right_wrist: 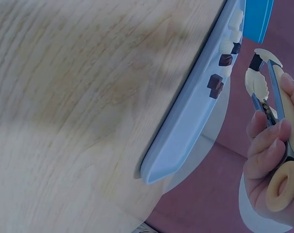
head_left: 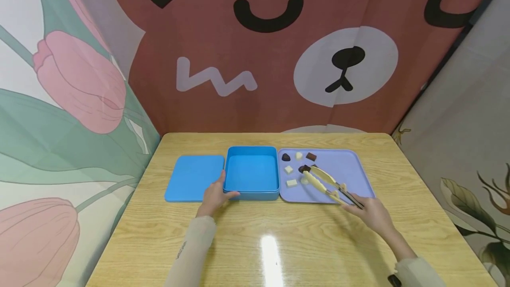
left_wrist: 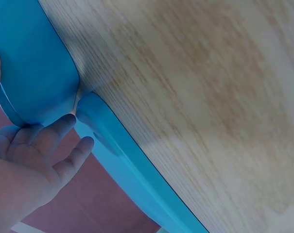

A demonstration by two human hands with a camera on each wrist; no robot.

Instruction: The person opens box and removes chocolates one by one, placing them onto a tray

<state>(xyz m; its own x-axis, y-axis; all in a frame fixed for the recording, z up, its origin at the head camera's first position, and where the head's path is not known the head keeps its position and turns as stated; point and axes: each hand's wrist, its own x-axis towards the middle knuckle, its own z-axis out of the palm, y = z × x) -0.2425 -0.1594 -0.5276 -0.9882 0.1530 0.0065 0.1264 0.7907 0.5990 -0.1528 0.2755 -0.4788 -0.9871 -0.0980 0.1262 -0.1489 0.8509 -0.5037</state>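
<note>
A blue square box (head_left: 255, 195) stands with its open top upward and bare floor showing. My left hand (head_left: 214, 196) holds its near left corner, the thumb along the front wall and the fingers at the left side. In the left wrist view the outer fingers reach into the gap beside the blue lid (left_wrist: 132, 155). My right hand (head_left: 374, 214) grips cream-tipped tongs (head_left: 316, 184) over the purple tray (head_left: 346, 167). Between the tong tips sits a dark chocolate piece (right_wrist: 256, 63). Several dark and white chocolates, such as a white one (head_left: 291, 183), lie on the tray's left part.
The blue lid lies flat left of the box, and the purple tray adjoins the box on the right. All stand on a wood-grain table (head_left: 239, 234). Behind the table hangs a brown curtain (head_left: 223, 114) with a bear face; a floral curtain (head_left: 79, 145) hangs at left.
</note>
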